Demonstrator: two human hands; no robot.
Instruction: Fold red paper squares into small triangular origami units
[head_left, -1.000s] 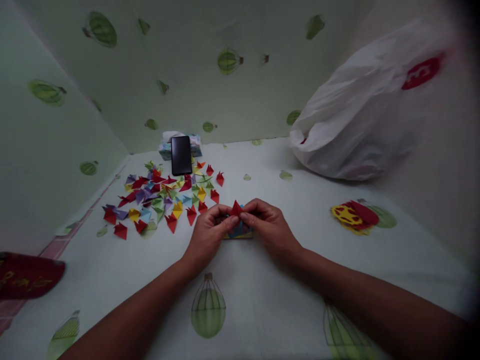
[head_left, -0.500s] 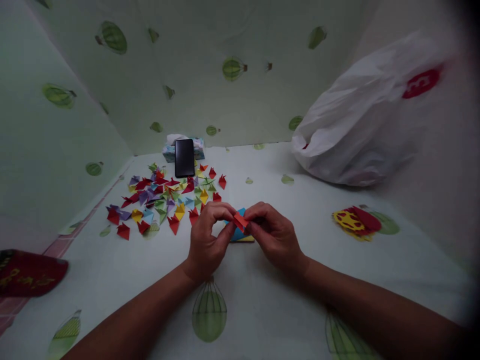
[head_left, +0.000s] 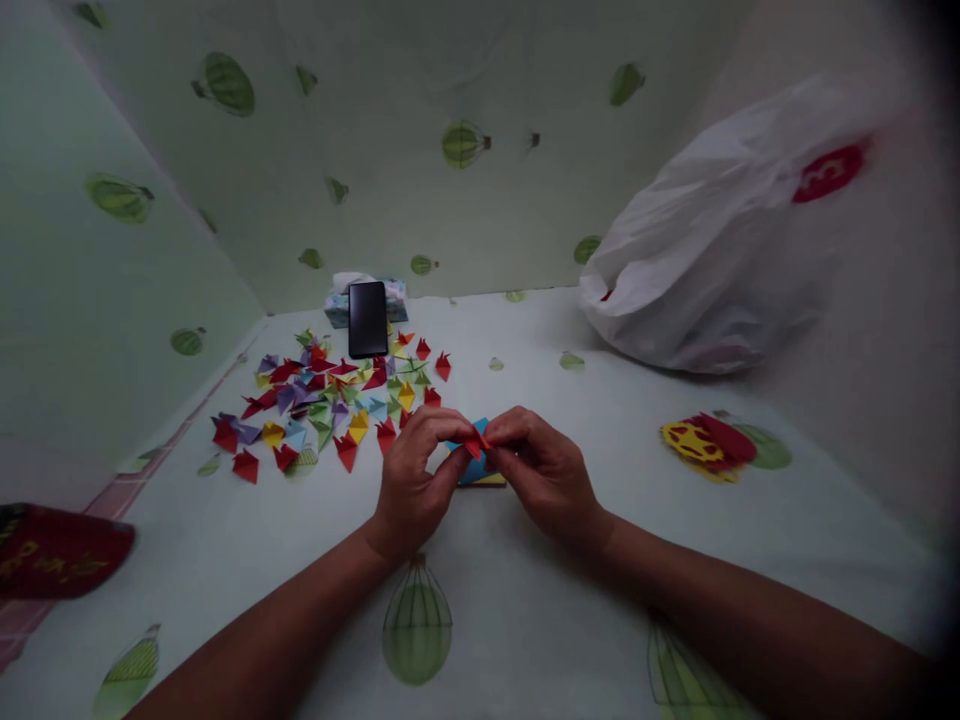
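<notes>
A small folded piece of red-orange origami paper [head_left: 474,444] is pinched between my two hands at the middle of the view. My left hand [head_left: 420,470] grips its left side between thumb and forefinger. On its right side, the thumb and forefinger of my right hand [head_left: 541,470] are closed. Below the paper lies a stack of blue and yellow paper squares [head_left: 480,472], partly covered by my fingers. Several colourful folded paper cranes [head_left: 330,390] are spread to the left, beyond my left hand.
A black phone [head_left: 367,318] leans on a tissue box [head_left: 340,308] behind the cranes. A white plastic bag [head_left: 697,260] stands at the back right. Red and yellow cut-outs [head_left: 705,445] lie to the right. A dark red object with gold marks [head_left: 64,550] is at the left edge.
The red-orange paper has turned between my fingers and now shows a pointed, narrower shape. Both hands stay almost in place, and the whole view has shifted slightly.
</notes>
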